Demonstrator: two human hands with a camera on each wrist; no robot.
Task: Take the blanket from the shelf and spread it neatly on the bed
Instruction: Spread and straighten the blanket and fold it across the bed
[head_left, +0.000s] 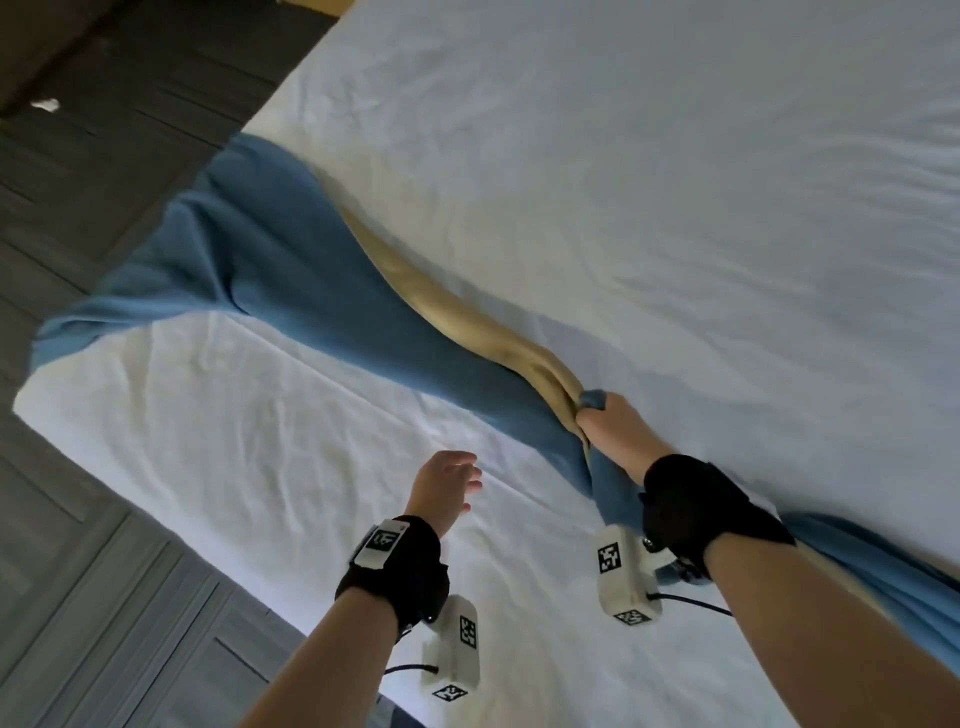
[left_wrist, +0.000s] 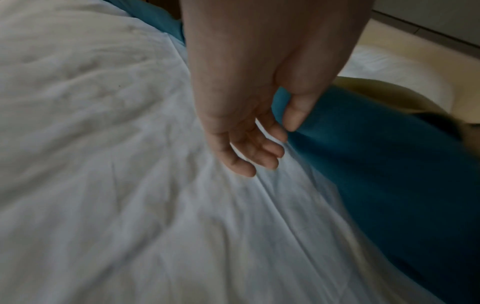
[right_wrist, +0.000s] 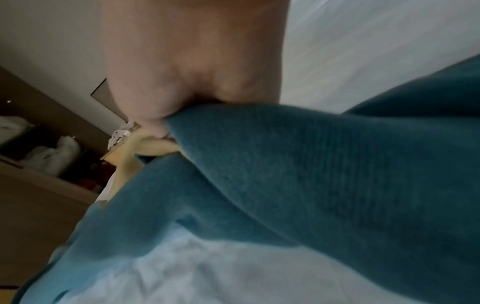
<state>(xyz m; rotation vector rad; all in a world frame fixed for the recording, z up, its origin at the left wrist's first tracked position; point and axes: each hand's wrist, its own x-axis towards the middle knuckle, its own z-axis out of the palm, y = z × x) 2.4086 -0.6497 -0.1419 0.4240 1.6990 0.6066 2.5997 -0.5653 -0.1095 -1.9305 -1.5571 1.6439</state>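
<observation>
A blue blanket (head_left: 270, 270) with a tan underside lies bunched in a long band across the white bed (head_left: 649, 182), one end draped over the bed's left corner. My right hand (head_left: 605, 415) grips a gathered fold of it near the middle of the bed; in the right wrist view the blanket (right_wrist: 298, 174) fills the frame below my right hand (right_wrist: 166, 127), fingers hidden in the cloth. My left hand (head_left: 457, 478) hovers over the bare sheet, fingers loosely spread, holding nothing. In the left wrist view my left hand (left_wrist: 270, 144) sits just beside the blanket (left_wrist: 376, 164).
Grey wood flooring (head_left: 93, 156) runs along the bed's left side and near edge. A brown shelf unit (right_wrist: 39, 154) with white items stands beyond the bed. The white sheet (left_wrist: 103, 164) is wrinkled under my left hand.
</observation>
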